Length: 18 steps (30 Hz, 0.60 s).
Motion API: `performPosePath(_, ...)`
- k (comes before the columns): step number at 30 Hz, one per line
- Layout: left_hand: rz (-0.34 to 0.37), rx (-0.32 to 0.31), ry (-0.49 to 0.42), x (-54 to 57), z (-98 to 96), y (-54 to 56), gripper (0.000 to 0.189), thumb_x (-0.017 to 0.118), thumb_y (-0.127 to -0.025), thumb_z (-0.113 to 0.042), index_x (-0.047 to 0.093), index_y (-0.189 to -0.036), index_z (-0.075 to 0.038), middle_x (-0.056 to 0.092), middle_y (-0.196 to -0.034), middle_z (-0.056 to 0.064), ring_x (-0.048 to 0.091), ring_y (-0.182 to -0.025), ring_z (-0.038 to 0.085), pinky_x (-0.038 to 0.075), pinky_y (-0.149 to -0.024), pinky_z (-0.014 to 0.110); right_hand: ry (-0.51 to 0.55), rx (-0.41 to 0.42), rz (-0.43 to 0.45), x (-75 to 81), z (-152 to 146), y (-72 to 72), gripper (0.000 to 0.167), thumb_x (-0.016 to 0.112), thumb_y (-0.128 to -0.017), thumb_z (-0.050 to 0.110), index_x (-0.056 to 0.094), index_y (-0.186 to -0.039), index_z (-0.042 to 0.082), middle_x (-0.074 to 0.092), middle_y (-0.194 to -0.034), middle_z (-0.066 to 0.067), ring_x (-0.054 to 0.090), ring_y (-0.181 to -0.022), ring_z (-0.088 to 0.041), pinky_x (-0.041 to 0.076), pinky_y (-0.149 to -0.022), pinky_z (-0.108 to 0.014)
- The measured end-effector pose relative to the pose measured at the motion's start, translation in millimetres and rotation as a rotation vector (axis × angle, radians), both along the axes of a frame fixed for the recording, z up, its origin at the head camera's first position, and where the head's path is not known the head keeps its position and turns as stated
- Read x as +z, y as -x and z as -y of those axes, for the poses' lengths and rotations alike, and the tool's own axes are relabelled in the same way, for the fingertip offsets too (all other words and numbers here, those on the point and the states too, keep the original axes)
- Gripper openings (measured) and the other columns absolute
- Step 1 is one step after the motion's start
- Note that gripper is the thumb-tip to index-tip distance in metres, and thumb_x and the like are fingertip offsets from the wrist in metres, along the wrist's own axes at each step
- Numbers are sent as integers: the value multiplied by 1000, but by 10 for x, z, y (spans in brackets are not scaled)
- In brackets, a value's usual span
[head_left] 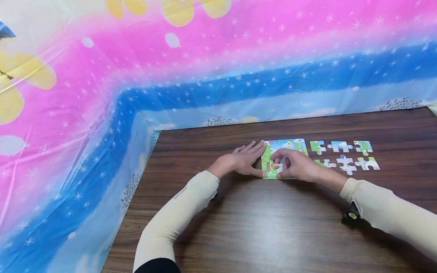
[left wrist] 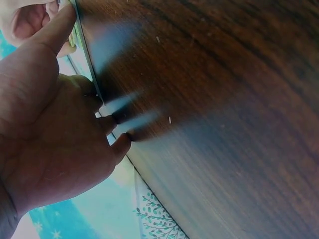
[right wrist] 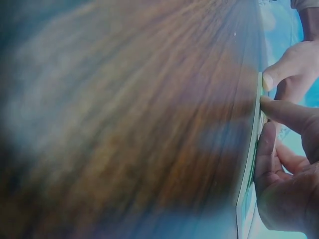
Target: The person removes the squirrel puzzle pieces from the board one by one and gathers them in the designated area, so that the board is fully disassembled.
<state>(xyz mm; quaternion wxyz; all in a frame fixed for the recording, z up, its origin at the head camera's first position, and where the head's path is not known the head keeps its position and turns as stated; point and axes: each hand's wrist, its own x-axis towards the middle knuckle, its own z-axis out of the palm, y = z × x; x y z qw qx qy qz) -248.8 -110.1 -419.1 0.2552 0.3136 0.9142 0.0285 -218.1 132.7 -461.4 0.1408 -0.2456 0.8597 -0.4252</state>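
A colourful jigsaw puzzle board [head_left: 300, 144] lies on the dark wooden table, printed with green, blue sky and small figures. My left hand [head_left: 246, 161] rests at its left side with the fingers spread and straight, thumb tip at the lower left corner. Over the board's lower middle, my right hand [head_left: 298, 165] is bent down, fingertips on the picture and thumb [right wrist: 286, 113] by the near edge. A brown patch shows in the picture beside those fingertips. I cannot tell whether they pinch a puzzle piece; the hand covers much of the board.
Several loose puzzle pieces [head_left: 340, 146] lie in two rows right of the board, the lower row including a pale one [head_left: 346, 165]. A patterned pink and blue cloth [head_left: 218, 83] hangs along the table's far and left edges. Bare wooden table [head_left: 259, 223] stretches in front.
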Motion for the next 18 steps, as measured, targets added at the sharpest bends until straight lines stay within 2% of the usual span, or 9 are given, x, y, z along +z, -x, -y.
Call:
performPosePath(13, 29, 6, -8, 34, 17, 14, 107, 60, -100, -66, -7, -172, -23, -16, -180, -4, -11, -168, 21, 5, -137, 52, -37, 17, -38, 29, 4, 34, 55, 89, -82, 8, 66, -132, 5, 66, -111, -9, 61, -77, -16, 53, -64, -28)
performPosePath(18, 36, 4, -3, 21, 5, 15, 107, 59, -100, -66, -8, -172, -24, -17, -179, -6, -12, -168, 20, 4, -137, 51, -74, 30, -75, 23, -3, 48, 53, 89, -82, 12, 68, -129, 5, 69, -102, -6, 63, -74, -13, 54, -63, -27)
